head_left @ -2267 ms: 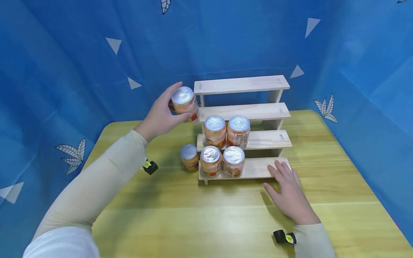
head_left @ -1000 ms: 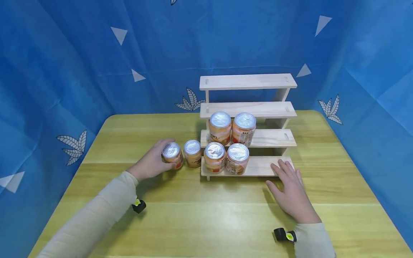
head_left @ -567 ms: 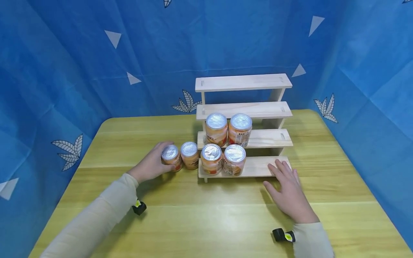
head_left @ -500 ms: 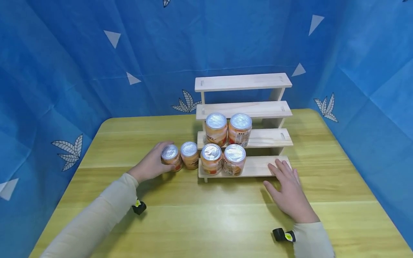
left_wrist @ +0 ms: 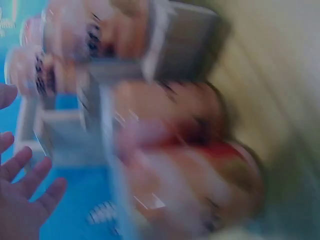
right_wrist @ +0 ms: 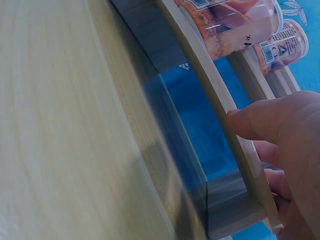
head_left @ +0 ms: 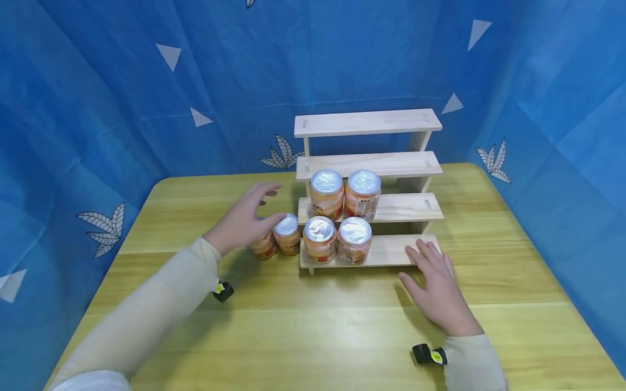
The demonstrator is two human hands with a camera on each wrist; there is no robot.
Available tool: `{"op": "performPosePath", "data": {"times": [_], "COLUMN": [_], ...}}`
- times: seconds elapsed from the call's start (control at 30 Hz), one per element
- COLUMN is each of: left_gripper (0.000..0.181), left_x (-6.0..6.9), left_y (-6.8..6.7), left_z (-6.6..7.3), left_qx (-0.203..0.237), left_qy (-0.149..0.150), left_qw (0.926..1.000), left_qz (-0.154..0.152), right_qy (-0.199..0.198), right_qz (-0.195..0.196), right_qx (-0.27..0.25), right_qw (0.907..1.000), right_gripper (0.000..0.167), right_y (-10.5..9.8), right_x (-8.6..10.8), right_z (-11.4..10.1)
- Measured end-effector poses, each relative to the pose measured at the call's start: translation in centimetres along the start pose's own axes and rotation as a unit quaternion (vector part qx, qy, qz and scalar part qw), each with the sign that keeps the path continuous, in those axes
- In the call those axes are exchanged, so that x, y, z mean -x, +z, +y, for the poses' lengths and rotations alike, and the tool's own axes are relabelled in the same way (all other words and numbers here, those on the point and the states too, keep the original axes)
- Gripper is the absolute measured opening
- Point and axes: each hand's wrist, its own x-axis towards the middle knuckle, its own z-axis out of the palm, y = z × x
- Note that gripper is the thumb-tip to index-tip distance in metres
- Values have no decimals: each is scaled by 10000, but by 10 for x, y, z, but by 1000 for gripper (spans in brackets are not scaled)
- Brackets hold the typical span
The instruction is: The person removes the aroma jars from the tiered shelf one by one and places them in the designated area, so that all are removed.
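Observation:
My left hand (head_left: 242, 224) is raised over two silver-lidded cans on the table, fingers spread and nothing held. It partly hides the left can (head_left: 264, 247); the right can (head_left: 287, 239) stands close beside it. In the left wrist view these cans are blurred, and the fingers (left_wrist: 44, 182) are clear of them. A stepped wooden rack (head_left: 391, 250) carries two cans on its bottom board, one of them a front can (head_left: 320, 241), and two on the board above, including a can (head_left: 363, 195). My right hand (head_left: 435, 293) rests on the bottom board's right end, thumb (right_wrist: 250, 120) at its front edge.
The rack's top board (head_left: 367, 123) and the board below it (head_left: 391, 164) bear no cans. A blue patterned cloth (head_left: 235, 65) hangs behind and beside the wooden table (head_left: 313, 331). Each wrist wears a small black camera, such as the right one (head_left: 421, 354).
My left hand brought a can down from the rack's upper left to the table, set it beside the other can, let go and rose. The right hand stayed in place.

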Motion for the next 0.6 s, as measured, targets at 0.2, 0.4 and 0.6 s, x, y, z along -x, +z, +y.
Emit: {"op": "performPosePath", "data": {"times": [0.2,0.4,0.6], "left_gripper": [77,88,91], "left_x": [-33,-56,-67], "left_y": [6,12,17], "left_z": [40,59,65], "left_qx": [163,38,106], "left_qy": [311,369,176], "left_qw": [9981,9965,9954], "left_qz": [-501,-755,-936], "right_qy": [47,65,76], "right_qz": [-41,-71,-88], "right_qx": [17,68,57], "right_qw": [10000,9999,9999], "right_gripper": [61,62,64], "right_y": [0,-1,-2], "right_x": [-1,-2,-1], "right_z": [-1,-2,-2]}}
